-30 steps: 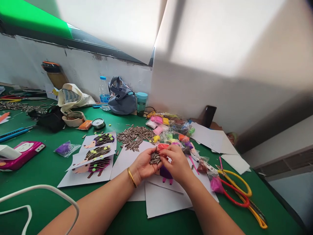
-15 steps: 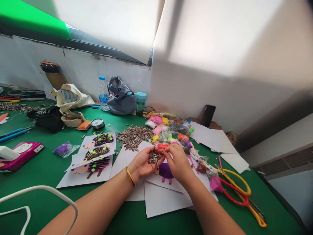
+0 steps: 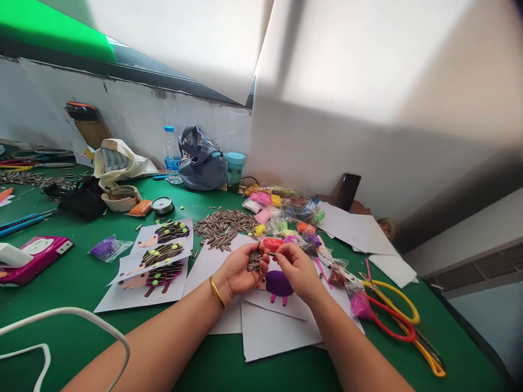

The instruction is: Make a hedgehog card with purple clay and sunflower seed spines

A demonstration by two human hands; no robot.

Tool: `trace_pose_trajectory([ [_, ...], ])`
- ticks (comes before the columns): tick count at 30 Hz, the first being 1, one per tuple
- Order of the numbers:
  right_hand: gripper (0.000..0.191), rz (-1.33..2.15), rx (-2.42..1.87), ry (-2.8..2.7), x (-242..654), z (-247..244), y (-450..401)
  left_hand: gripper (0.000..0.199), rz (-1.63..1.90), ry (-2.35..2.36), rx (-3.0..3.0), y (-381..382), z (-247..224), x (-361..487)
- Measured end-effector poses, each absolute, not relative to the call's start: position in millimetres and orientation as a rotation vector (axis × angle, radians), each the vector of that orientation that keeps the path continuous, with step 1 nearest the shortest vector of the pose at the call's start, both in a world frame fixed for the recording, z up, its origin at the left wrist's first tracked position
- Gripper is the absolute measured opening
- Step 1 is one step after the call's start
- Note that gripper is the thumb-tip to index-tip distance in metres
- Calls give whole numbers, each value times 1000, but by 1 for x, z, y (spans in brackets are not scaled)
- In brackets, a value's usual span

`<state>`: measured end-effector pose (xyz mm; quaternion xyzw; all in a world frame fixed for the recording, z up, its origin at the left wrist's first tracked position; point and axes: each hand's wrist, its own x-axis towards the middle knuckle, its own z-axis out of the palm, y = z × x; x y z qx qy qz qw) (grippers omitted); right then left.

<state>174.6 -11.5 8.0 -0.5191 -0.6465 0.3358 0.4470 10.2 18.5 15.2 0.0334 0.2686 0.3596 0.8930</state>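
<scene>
While hands [image 3: 241, 269] hold sunflower seeds [image 3: 255, 259] | green tabletop [image 3: 253, 375] | white wall [image 3: 134, 109]

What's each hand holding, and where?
The left hand cups sunflower seeds against its palm; the right hand pinches what looks like one seed between its fingertips.
</scene>
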Motion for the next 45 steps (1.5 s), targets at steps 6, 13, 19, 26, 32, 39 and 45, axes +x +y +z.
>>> trace_pose_trajectory([
  [6, 10, 399, -1217, -1752, 169, 14, -13, 17, 858, 528, 25, 16, 18, 16],
  [13, 12, 262, -1124, -1981, 169, 22, -17, 21, 899, 474, 47, 16, 19, 16],
  [19, 11, 294, -1192, -2056, 174, 19, -16, 21, 880, 409, 58, 15, 18, 16],
  [26, 13, 209, -1171, -2042, 167, 14, -14, 20, 854, 434, 61, 12, 17, 20],
  [32, 14, 88, -1175, -2163, 162, 12, -12, 18, 845, 476, 55, 8, 21, 25],
  [39, 14, 191, -1163, -2027, 161, 18, -18, 19, 845, 479, 43, 8, 21, 23],
  [45, 14, 360, -1138, -1835, 168, 23, -20, 17, 855, 544, 67, 9, 18, 18],
])
